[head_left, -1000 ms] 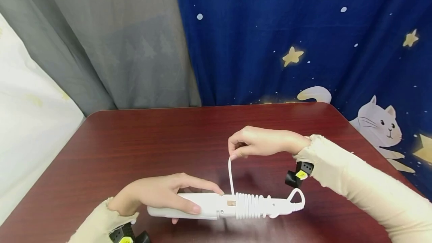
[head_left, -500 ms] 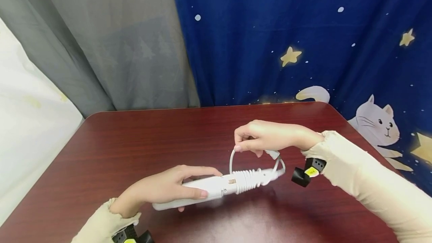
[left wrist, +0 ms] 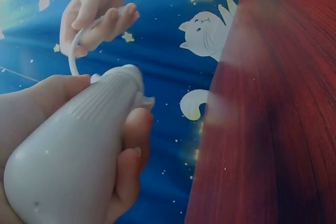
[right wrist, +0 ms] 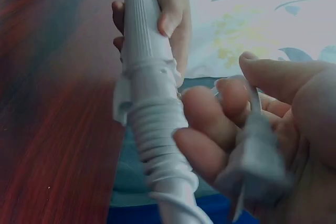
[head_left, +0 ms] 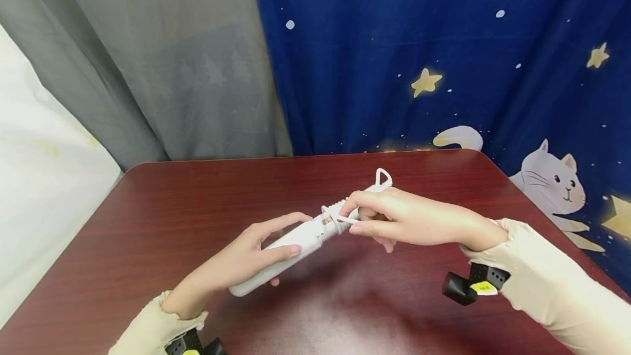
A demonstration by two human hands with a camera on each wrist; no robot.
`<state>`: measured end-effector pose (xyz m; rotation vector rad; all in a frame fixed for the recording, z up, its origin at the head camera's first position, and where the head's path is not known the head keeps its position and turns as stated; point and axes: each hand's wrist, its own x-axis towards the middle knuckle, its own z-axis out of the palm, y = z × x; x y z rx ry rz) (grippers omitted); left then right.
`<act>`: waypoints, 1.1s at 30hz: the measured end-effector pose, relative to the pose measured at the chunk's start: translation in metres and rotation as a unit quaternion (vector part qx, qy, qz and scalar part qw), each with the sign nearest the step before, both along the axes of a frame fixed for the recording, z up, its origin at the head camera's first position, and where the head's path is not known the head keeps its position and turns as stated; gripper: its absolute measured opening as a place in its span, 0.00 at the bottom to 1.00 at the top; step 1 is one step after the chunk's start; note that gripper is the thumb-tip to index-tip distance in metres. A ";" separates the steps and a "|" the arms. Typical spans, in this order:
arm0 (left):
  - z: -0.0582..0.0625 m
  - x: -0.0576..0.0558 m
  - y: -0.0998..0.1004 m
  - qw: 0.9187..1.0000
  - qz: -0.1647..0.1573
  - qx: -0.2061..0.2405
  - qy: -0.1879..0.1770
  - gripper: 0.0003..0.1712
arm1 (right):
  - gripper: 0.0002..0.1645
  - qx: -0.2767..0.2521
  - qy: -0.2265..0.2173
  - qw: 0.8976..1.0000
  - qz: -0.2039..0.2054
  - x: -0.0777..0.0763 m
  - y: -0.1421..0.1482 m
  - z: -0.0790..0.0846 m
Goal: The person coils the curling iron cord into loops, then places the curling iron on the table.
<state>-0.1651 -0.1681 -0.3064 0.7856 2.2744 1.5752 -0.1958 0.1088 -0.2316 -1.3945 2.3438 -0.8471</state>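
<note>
My left hand [head_left: 251, 248] grips the wide end of a white wand-shaped electric appliance [head_left: 303, 242], thumb on one side and fingers on the other. It points up and to the right, over the table. A white power cord [right wrist: 160, 140] is wound in several turns around its narrower part. Past the coils, the cord makes a small loop [head_left: 389, 177] at the far tip. My right hand [head_left: 401, 218], close beside the coils, pinches the loose cord length. In the right wrist view a blurred plug [right wrist: 257, 169] lies against that hand's palm and fingers.
The dark red wooden table [head_left: 207, 196] lies beneath both hands. Behind it hang a grey curtain [head_left: 197, 70] and a blue curtain [head_left: 355, 59] with stars and a cat. White cloth [head_left: 44, 152] covers the left side. Each wrist carries a black camera [head_left: 460, 288].
The appliance has swung from nearly level to tilted up and right. My right hand, first raised above it with the cord stretched up, has come down and right beside the coils, still pinching the cord.
</note>
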 end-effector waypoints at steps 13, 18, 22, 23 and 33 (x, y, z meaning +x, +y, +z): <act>0.009 -0.005 0.000 0.989 0.071 0.119 -0.053 0.26 | 0.16 -0.099 0.012 0.995 -0.029 0.006 0.014 -0.020; 0.012 -0.004 0.001 0.982 0.023 0.179 -0.059 0.27 | 0.10 -0.125 0.013 0.991 -0.036 0.002 0.022 -0.028; 0.013 -0.002 0.003 0.977 -0.021 0.204 -0.060 0.27 | 0.12 -0.145 0.042 0.988 -0.038 -0.006 0.030 -0.034; 0.013 -0.002 0.004 0.976 -0.029 0.209 -0.061 0.27 | 0.13 -0.151 0.048 0.987 -0.037 -0.009 0.031 -0.036; 0.008 -0.001 0.010 0.969 -0.104 0.219 -0.057 0.27 | 0.15 -0.158 0.030 0.987 -0.028 -0.034 0.029 -0.049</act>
